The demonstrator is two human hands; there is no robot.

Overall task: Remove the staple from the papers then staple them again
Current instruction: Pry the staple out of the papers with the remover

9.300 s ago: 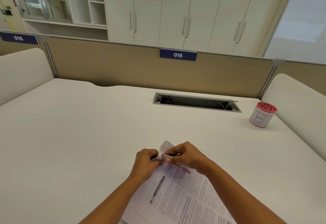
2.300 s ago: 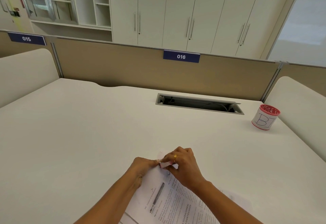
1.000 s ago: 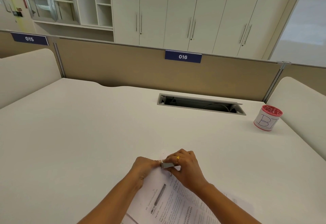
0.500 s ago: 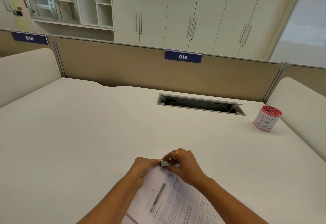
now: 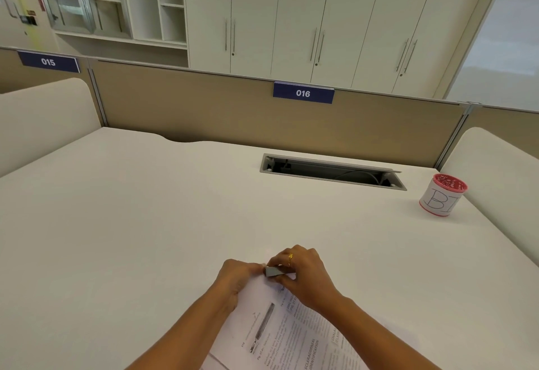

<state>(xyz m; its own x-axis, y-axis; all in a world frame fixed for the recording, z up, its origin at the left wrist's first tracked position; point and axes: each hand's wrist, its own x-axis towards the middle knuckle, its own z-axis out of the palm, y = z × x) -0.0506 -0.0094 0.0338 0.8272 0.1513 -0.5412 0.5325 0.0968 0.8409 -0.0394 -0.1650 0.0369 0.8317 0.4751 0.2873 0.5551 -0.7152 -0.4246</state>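
Printed papers point(image 5: 280, 331) lie on the white desk point(image 5: 145, 224) close to me, their top corner pointing away. My left hand point(image 5: 237, 278) holds that corner with curled fingers. My right hand point(image 5: 300, 275) grips a small grey stapler point(image 5: 273, 271) whose front end sits at the corner, touching my left fingertips. A gold ring shows on my right hand. The staple itself is hidden under my fingers.
A white cup with a red rim point(image 5: 442, 194) stands at the far right of the desk. A grey cable slot point(image 5: 332, 171) is cut into the desk at the back. A beige partition point(image 5: 233, 110) with the label 016 closes off the far edge.
Over the last second my hands stayed at the paper corner with only small shifts. Earlier, the corner was folded up and a pinkish tool was in my right hand; now the corner lies flat.
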